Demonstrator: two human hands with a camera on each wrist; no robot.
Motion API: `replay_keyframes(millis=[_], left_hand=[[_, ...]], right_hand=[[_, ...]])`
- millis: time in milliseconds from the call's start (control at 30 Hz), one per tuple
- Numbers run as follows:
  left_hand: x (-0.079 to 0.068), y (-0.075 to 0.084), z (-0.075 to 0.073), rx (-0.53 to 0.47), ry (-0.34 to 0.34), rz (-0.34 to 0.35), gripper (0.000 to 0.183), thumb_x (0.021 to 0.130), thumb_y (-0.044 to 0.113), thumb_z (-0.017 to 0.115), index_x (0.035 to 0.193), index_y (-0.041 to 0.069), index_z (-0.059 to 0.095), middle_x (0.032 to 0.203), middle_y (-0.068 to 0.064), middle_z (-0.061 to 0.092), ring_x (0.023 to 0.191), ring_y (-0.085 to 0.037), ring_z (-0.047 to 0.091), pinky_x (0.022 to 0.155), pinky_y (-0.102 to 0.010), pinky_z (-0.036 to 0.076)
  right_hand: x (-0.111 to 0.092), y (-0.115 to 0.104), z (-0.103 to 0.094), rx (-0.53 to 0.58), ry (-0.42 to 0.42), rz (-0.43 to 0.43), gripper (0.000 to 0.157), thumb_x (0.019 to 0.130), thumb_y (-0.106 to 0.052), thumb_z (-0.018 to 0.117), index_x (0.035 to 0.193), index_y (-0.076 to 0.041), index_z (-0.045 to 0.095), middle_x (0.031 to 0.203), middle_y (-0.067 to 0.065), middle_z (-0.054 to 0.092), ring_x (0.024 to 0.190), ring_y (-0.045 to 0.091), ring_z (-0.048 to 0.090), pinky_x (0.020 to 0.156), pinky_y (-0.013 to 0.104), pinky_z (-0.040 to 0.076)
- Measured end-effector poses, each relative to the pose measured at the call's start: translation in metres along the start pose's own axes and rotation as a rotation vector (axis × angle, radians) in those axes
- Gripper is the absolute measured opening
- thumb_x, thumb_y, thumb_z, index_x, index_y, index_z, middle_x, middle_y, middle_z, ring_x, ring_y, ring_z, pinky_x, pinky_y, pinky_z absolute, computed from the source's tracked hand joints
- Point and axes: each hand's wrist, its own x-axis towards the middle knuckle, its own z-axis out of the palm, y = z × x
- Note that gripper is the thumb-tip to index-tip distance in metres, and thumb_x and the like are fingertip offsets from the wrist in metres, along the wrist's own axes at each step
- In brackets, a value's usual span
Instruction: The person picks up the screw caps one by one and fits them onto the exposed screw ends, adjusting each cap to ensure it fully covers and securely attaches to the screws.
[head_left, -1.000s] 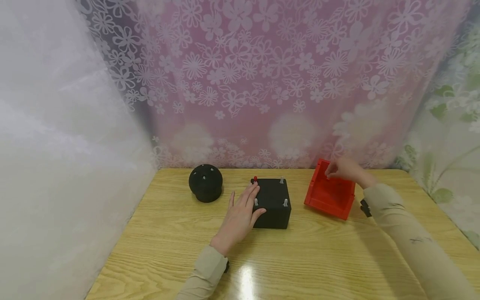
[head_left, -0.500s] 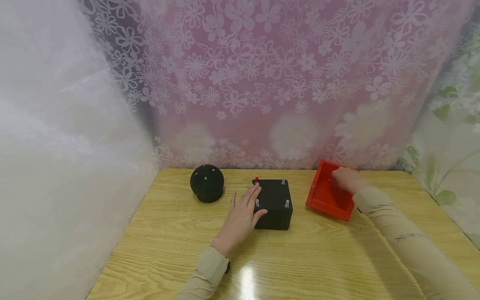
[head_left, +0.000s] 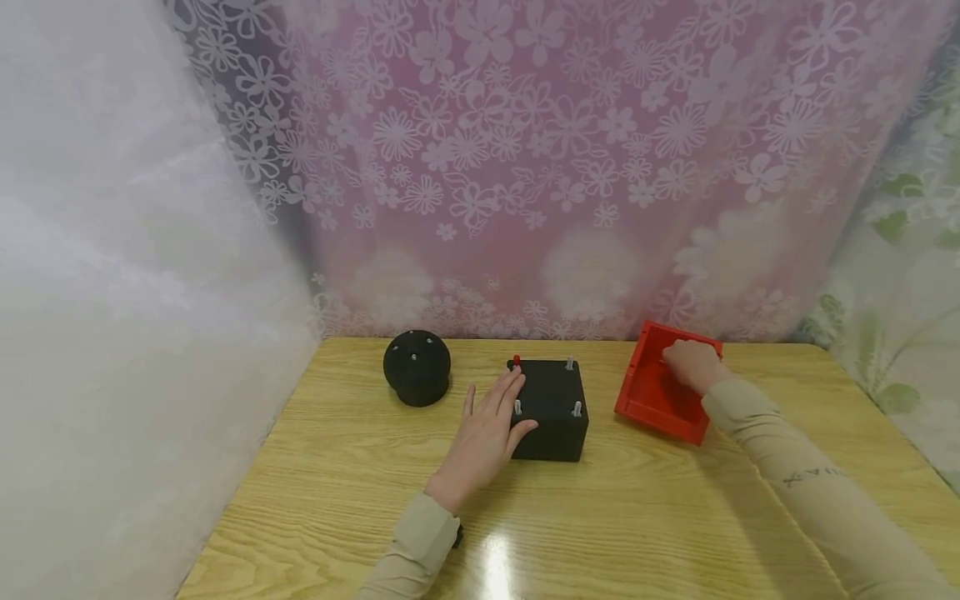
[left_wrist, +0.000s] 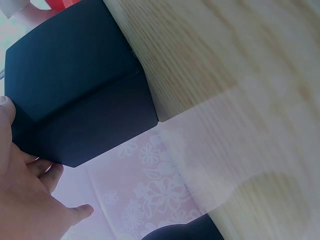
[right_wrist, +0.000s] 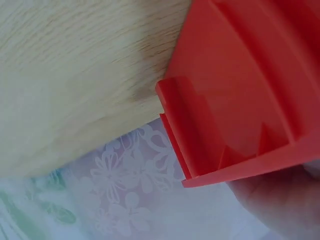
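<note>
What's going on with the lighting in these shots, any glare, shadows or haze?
Head view: white glare on the table near the bottom edge, shadow beside the right sleeve; left wrist view: pale haze across part of the table, black box dark with little detail; right wrist view: soft shadow beside the red container, floral curtain washed out.

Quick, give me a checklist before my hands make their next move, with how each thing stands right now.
1. Left hand touching the black box: ok.
2. Black box standing on the table: ok.
3. Right hand at the red bin: ok.
4. Right hand holding something: cannot tell, its fingertips are hidden.
5. Red at all four box corners: not ok; only the far-left peg is red, the pale pegs aren't.
6. Black round object apart from both hands: ok.
</note>
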Motion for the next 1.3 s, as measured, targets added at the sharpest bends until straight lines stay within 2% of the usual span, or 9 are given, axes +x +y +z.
replay_keyframes(millis=[167, 333, 433, 567, 667, 833, 1067, 1200, 1300], left_hand=[[0.000, 0.000, 0.000, -0.008, 0.009, 0.004, 0.068, 0.107, 0.051, 0.039, 0.161, 0.012, 0.026, 0.167, -0.004, 0.024, 0.154, -0.018, 0.022, 0.120, -0.063, 0.021], [0.000, -0.001, 0.000, 0.003, 0.009, -0.002, 0.068, 0.107, 0.051, 0.039, 0.161, 0.013, 0.026, 0.168, -0.003, 0.023, 0.154, -0.016, 0.022, 0.121, -0.062, 0.021], [0.000, -0.001, 0.001, 0.008, 0.002, -0.004, 0.068, 0.107, 0.052, 0.038, 0.162, 0.013, 0.025, 0.168, -0.002, 0.022, 0.155, -0.015, 0.020, 0.121, -0.062, 0.020], [-0.001, 0.000, 0.001, 0.004, 0.000, -0.001, 0.068, 0.107, 0.051, 0.039, 0.162, 0.013, 0.025, 0.168, -0.003, 0.022, 0.155, -0.016, 0.020, 0.121, -0.062, 0.020], [-0.001, 0.000, 0.002, 0.002, 0.010, 0.006, 0.068, 0.107, 0.050, 0.040, 0.161, 0.012, 0.026, 0.168, -0.003, 0.024, 0.154, -0.017, 0.021, 0.120, -0.063, 0.021], [-0.001, 0.001, 0.002, -0.003, 0.019, 0.014, 0.067, 0.107, 0.050, 0.040, 0.161, 0.011, 0.027, 0.167, -0.004, 0.024, 0.154, -0.018, 0.023, 0.120, -0.063, 0.022], [-0.001, 0.001, 0.002, -0.008, 0.007, 0.004, 0.068, 0.107, 0.050, 0.040, 0.161, 0.012, 0.026, 0.168, -0.002, 0.022, 0.155, -0.017, 0.021, 0.121, -0.062, 0.020], [0.000, 0.001, 0.001, -0.018, -0.002, -0.006, 0.068, 0.107, 0.050, 0.040, 0.162, 0.013, 0.025, 0.168, -0.001, 0.020, 0.155, -0.016, 0.019, 0.122, -0.061, 0.017], [0.000, 0.001, 0.001, -0.021, 0.002, -0.005, 0.068, 0.107, 0.050, 0.040, 0.161, 0.013, 0.025, 0.168, -0.001, 0.021, 0.155, -0.016, 0.019, 0.122, -0.061, 0.016]], right_hand=[[0.002, 0.007, -0.002, 0.137, -0.052, 0.024, 0.026, 0.086, 0.011, 0.061, 0.066, -0.006, 0.057, 0.062, 0.007, 0.053, 0.058, 0.023, 0.050, 0.054, 0.039, 0.050], [0.003, 0.013, -0.002, 0.245, -0.027, 0.019, 0.029, 0.082, 0.011, 0.061, 0.060, -0.008, 0.054, 0.058, 0.001, 0.048, 0.056, 0.018, 0.045, 0.054, 0.031, 0.041], [0.003, 0.015, -0.003, 0.287, 0.006, 0.014, 0.026, 0.080, 0.011, 0.061, 0.061, -0.006, 0.056, 0.060, 0.001, 0.050, 0.057, 0.018, 0.047, 0.055, 0.033, 0.042], [0.002, 0.014, -0.008, 0.325, 0.036, 0.013, 0.012, 0.085, 0.007, 0.065, 0.075, 0.002, 0.069, 0.069, 0.008, 0.064, 0.064, 0.022, 0.055, 0.062, 0.042, 0.051], [0.001, 0.013, -0.011, 0.367, 0.040, 0.042, 0.008, 0.089, 0.003, 0.066, 0.085, 0.006, 0.072, 0.077, 0.015, 0.069, 0.069, 0.027, 0.060, 0.066, 0.049, 0.053], [0.000, 0.011, -0.012, 0.463, 0.064, 0.116, 0.016, 0.094, -0.003, 0.066, 0.098, 0.012, 0.072, 0.092, 0.025, 0.072, 0.076, 0.031, 0.065, 0.073, 0.051, 0.055], [-0.007, 0.004, -0.016, 0.706, 0.113, 0.243, 0.029, 0.103, -0.010, 0.059, 0.115, 0.015, 0.067, 0.107, 0.032, 0.068, 0.079, 0.028, 0.067, 0.069, 0.040, 0.056], [-0.013, -0.003, -0.022, 0.857, 0.137, 0.299, 0.037, 0.107, -0.017, 0.053, 0.126, 0.014, 0.062, 0.116, 0.034, 0.065, 0.090, 0.035, 0.071, 0.079, 0.046, 0.060], [-0.016, -0.009, -0.026, 0.957, 0.146, 0.332, 0.041, 0.109, -0.019, 0.050, 0.133, 0.013, 0.057, 0.125, 0.036, 0.061, 0.100, 0.036, 0.072, 0.089, 0.050, 0.058]])
